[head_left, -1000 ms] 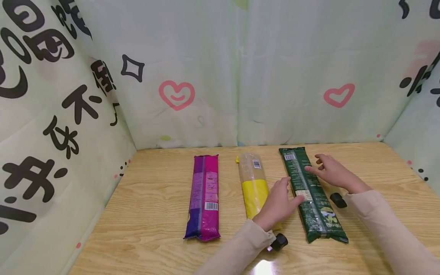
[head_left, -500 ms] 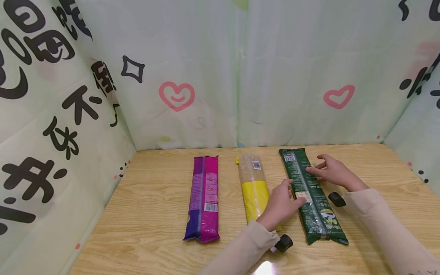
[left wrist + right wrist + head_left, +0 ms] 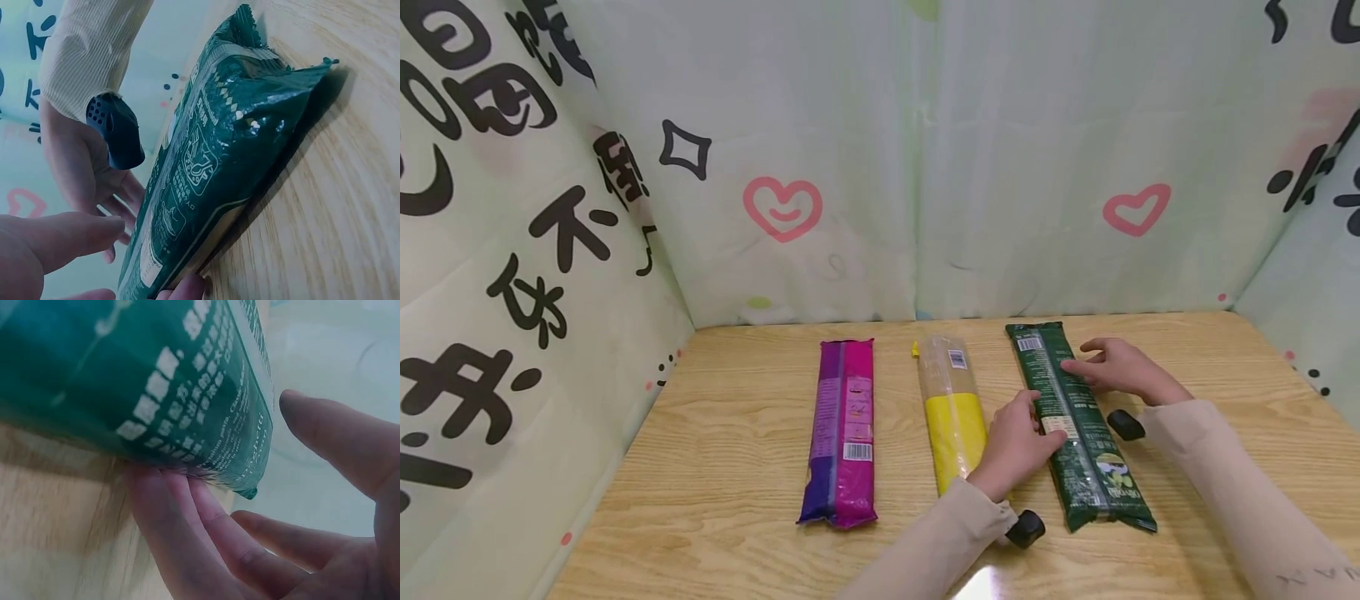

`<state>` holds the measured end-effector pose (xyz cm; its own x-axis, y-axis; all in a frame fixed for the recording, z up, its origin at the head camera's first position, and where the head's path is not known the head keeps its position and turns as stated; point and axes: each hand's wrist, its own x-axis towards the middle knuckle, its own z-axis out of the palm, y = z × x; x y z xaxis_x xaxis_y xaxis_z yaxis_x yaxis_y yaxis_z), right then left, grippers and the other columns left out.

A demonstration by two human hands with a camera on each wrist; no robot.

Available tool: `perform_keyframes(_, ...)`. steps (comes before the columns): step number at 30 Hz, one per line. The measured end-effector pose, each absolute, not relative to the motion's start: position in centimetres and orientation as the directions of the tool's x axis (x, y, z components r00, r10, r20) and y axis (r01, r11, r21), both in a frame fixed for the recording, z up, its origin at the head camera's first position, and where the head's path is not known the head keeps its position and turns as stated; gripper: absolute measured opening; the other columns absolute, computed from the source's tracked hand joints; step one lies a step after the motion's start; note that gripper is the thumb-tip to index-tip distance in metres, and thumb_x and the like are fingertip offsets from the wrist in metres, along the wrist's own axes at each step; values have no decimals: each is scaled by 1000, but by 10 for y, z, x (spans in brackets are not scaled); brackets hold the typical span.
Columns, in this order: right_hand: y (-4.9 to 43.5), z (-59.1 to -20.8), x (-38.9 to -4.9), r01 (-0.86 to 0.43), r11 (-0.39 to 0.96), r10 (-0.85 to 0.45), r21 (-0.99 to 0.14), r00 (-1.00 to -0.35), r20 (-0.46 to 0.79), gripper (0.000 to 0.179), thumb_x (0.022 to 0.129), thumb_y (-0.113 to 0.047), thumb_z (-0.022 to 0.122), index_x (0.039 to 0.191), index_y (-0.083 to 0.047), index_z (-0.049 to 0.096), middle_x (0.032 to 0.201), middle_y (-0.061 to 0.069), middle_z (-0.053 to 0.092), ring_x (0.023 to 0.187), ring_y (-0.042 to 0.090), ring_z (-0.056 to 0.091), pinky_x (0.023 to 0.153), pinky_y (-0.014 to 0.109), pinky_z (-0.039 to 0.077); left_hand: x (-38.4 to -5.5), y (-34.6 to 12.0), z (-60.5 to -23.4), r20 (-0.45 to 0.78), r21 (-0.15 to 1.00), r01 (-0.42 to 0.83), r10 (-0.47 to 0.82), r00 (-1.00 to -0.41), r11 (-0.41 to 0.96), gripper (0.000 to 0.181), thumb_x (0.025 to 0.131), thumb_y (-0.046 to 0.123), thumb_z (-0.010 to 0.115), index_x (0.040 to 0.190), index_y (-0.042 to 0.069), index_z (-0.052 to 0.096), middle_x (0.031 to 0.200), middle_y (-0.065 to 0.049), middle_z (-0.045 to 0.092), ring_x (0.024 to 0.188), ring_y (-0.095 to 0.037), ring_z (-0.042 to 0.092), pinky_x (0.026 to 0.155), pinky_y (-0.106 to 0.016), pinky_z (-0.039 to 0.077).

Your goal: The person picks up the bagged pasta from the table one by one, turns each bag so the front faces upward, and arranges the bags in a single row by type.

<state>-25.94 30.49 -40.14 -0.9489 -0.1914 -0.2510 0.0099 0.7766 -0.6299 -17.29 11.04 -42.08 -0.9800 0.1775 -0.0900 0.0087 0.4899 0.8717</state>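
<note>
A dark green spaghetti packet (image 3: 1075, 425) lies flat on the wooden table, slightly slanted, between my two hands. At its left edge is my left hand (image 3: 1009, 446); in the left wrist view a fingertip meets the packet's side while the thumb (image 3: 75, 237) is held out over it. My right hand (image 3: 1126, 372) is at the upper right edge. Seen from the right wrist, its fingers (image 3: 219, 534) reach the packet's lower edge against the table, and its thumb (image 3: 331, 431) stays apart from the wrapper. Some left fingers are hidden.
Left of the hands lie a yellow packet (image 3: 955, 429) with a transparent upper part and a purple-pink packet (image 3: 842, 433). My left forearm covers the yellow one's lower end. A printed pale curtain (image 3: 850, 267) stands behind the table (image 3: 722, 467).
The left hand has shifted slightly right towards the green spaghetti packet, and the right hand and sleeve slightly left. The packets lie essentially as before.
</note>
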Motion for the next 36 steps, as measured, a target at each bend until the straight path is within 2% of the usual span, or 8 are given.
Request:
perform_keyframes(10,302,-401,-266,69,753,-184,-655,-933,-309,81,87,-45,58,126,21,34,105,32,59,79,27,66,71,41,54,-175,112,-423,-100,878,-8,167,-981,479,59,74,25,77,126,16,50,93,4,55,76,-6,46,69,-21,44)
perform_keyframes(16,302,-402,-268,85,738,-201,-670,-919,-338,81,88,-42,57,125,25,31,98,29,61,76,25,66,68,40,54,-176,114,-423,-119,872,-23,166,-979,490,64,71,25,79,127,16,49,95,5,57,80,-8,47,74,-22,45)
perform_keyframes(22,306,-405,-268,114,691,-221,-714,-907,-358,75,91,-38,54,129,21,29,90,17,64,70,21,64,64,36,54,-177,116,-424,-106,847,-9,152,-983,531,65,69,25,80,126,16,50,97,6,57,83,-8,47,78,-24,45)
perform_keyframes(26,311,-408,-267,145,661,-229,-736,-895,-382,75,91,-38,55,133,18,27,86,9,64,67,19,61,64,34,53,-177,119,-423,-109,835,-13,141,-984,551,66,68,25,81,126,15,50,107,4,57,89,-10,50,83,-25,45)
perform_keyframes(36,308,-406,-263,164,667,-215,-727,-892,-399,80,89,-40,58,133,19,26,82,5,63,65,17,58,62,32,52,-177,123,-425,-114,831,-25,125,-986,556,71,63,25,84,125,15,50,114,6,55,95,-11,50,87,-27,43)
